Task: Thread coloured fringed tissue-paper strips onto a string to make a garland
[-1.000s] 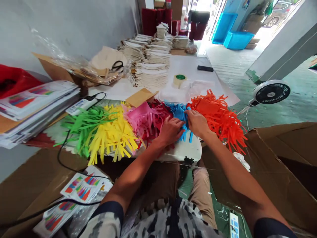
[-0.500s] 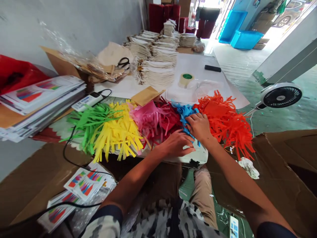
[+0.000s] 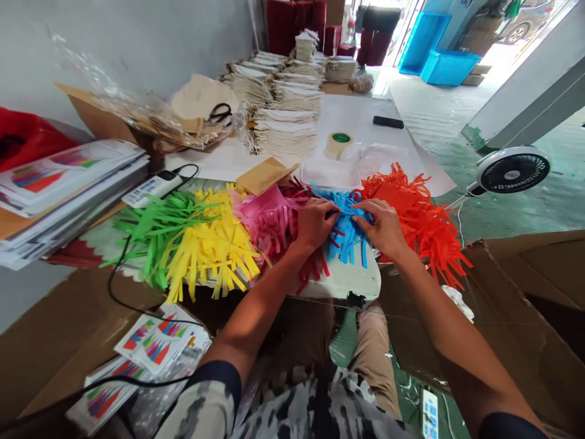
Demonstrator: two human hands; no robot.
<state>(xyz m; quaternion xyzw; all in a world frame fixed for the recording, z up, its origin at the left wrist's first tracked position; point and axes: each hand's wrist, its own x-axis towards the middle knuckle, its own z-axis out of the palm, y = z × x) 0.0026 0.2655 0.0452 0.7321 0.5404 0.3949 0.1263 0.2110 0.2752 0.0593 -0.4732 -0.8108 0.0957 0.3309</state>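
Note:
A blue paper tassel (image 3: 351, 244) hangs with its cut strips over the near table edge. At its upper band, my left hand (image 3: 315, 222) pinches the left end, thumb and fingertips together. My right hand (image 3: 382, 225) grips the right end of the same band, its fingers bent. Left of it, partly hidden by my left hand and forearm, are dark red tassels (image 3: 315, 268). Pink tassels (image 3: 269, 216), yellow tassels (image 3: 212, 244) and green tassels (image 3: 159, 225) spread farther left. Orange-red tassels (image 3: 418, 228) lie just right of my right hand.
Behind the tassels stand a clear plastic tray (image 3: 329, 175), a tape roll (image 3: 339, 144) and a dark phone-like object (image 3: 388, 122). Stacks of off-white bundles (image 3: 286, 131) and scissors (image 3: 219, 113) are farther back. A small fan (image 3: 514, 172) is at right, printed sheets (image 3: 68, 183) at left.
Both hands have come to the blue tassel's upper band and closed on it. The blue strips now hang more spread out toward me. The view has shifted slightly.

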